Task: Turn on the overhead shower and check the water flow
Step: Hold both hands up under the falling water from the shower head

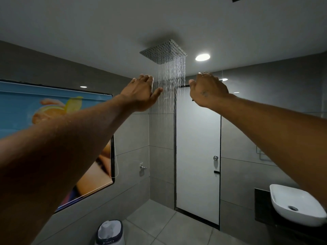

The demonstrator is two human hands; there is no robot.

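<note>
A square chrome overhead shower hangs from the ceiling and water streams down from it in thin lines. Both my arms are raised toward it. My left hand is just left of the stream, back of the hand toward me, fingers apart, thumb close to the falling water. My right hand is to the right of the stream, clear of it, fingers bent forward and holding nothing.
A white door with a knob stands behind the stream. A wall tap is on the grey tiled wall left of it. A white basin sits at the lower right. A bin stands on the floor; a picture window fills the left wall.
</note>
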